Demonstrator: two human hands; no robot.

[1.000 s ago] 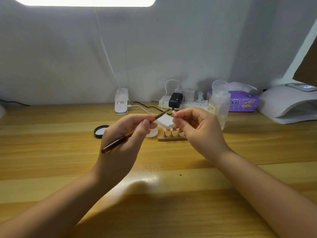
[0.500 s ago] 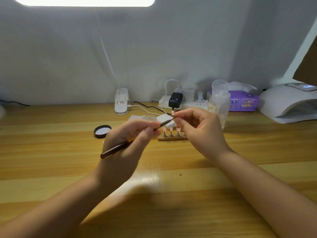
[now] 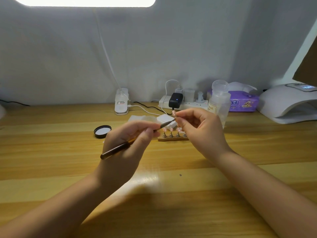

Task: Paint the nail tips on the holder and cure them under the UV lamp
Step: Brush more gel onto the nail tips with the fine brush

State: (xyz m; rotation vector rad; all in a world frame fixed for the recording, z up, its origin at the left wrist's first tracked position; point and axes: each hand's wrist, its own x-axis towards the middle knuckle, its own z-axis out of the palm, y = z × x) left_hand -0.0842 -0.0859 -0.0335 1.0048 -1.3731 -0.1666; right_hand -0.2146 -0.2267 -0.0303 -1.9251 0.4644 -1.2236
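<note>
From the head view, the left hand [image 3: 127,148] pinches a brush [image 3: 135,139] between curled fingers, bristles touching a pink nail tip [image 3: 174,113] pinched in the right hand [image 3: 204,131]. Just below those fingertips [image 3: 178,114], the wooden holder [image 3: 173,138] carries more nail tips; the UV lamp [image 3: 288,103] sits well apart, rightward.

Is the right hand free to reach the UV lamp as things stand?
Probably yes: bare table lies between the right hand and the UV lamp, though that hand pinches a nail tip.

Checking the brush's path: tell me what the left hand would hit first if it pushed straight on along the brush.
Most likely the nail tip pinched in the right hand. The left hand aims the brush up and right, its tip almost there; depth is unclear.
</note>
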